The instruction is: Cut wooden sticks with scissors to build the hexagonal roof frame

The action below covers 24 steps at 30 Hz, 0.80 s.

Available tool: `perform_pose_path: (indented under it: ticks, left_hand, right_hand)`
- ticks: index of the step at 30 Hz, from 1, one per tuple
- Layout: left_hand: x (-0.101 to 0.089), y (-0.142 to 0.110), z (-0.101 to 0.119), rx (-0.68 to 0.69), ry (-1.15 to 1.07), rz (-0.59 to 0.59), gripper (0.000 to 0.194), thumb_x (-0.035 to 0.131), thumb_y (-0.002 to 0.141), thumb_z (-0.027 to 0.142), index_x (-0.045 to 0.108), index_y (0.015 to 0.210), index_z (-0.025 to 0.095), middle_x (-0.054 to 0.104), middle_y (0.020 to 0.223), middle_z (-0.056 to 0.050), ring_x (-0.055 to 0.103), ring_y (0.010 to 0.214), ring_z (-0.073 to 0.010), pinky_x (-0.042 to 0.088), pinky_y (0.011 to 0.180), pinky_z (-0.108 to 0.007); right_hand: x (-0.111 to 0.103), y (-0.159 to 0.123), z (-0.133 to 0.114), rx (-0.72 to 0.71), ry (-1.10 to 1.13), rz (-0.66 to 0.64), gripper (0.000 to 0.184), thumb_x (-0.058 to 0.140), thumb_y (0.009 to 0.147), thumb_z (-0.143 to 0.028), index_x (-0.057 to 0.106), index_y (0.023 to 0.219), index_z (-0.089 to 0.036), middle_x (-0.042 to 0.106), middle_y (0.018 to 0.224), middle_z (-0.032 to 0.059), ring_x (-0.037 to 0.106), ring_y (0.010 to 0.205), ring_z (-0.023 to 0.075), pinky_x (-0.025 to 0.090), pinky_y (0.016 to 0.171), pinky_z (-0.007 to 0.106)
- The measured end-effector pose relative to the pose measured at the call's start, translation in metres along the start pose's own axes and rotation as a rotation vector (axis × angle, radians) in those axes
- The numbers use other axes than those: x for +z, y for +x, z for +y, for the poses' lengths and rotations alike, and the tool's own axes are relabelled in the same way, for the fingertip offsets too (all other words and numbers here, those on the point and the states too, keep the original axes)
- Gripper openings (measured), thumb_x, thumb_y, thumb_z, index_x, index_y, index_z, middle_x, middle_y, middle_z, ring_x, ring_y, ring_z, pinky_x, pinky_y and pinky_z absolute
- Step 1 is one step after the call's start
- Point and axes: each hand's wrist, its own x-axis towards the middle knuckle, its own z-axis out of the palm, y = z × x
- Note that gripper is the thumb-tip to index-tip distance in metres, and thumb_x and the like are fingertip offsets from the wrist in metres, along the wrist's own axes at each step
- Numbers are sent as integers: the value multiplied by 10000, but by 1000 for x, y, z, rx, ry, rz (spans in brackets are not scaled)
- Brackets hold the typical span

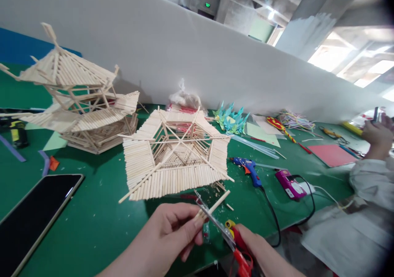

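Wooden stick [221, 200] is pinched between the thumb and fingers of the left hand [180, 232], above the near edge of the green table [101, 215], its free end pointing toward the far right. The right hand [254, 244] grips the red handles of scissors [224, 230], whose blades meet the stick just beside the left fingertips. Just beyond the hands sits an open-topped stick roof frame [134, 166]; a taller stick pagoda [92, 119] stands toward the table's far left corner. A blue hot glue gun [253, 173] lies right of the frame, and a smartphone [40, 215] lies near the table's left edge.
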Motion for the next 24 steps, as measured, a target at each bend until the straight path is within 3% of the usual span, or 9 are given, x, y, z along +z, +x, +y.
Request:
perform_pose_path:
  ticks: [6, 10, 19, 24]
  left_hand:
    - [0, -2, 3, 4, 39, 10, 345, 565, 689, 473, 536, 575, 149, 495, 547, 14, 373, 446, -81, 283, 411, -203]
    - [1, -3, 4, -20, 53, 9, 343, 561, 677, 478, 554, 591, 146, 495, 542, 17, 358, 433, -77, 264, 409, -204]
    - [-2, -5, -4, -22, 136, -20, 345, 518, 757, 443, 619, 645, 133, 407, 520, 38, 315, 464, -84, 205, 441, -217]
    - [-4, -5, -5, -25, 138, -15, 355, 492, 785, 445, 600, 636, 141, 399, 529, 37, 309, 474, -85, 197, 447, -218]
  right_hand:
    - [-5, -1, -14, -33, 84, 5, 531, 730, 624, -314, 517, 1103, -230, 615, 1004, 38, 573, 922, 210, 456, 781, 270]
    - [-6, 0, -13, -31, 111, -16, 532, 724, 579, -307, 521, 1062, -217, 633, 953, 39, 585, 888, 211, 465, 741, 248]
    - [-1, 9, -2, 25, 61, -18, 467, 663, 587, -194, 496, 1023, -199, 654, 959, 43, 583, 936, 234, 463, 737, 250]
    - [-1, 10, 4, 55, -18, 21, 380, 621, 704, -251, 502, 1054, -159, 638, 922, 42, 599, 852, 209, 456, 757, 344]
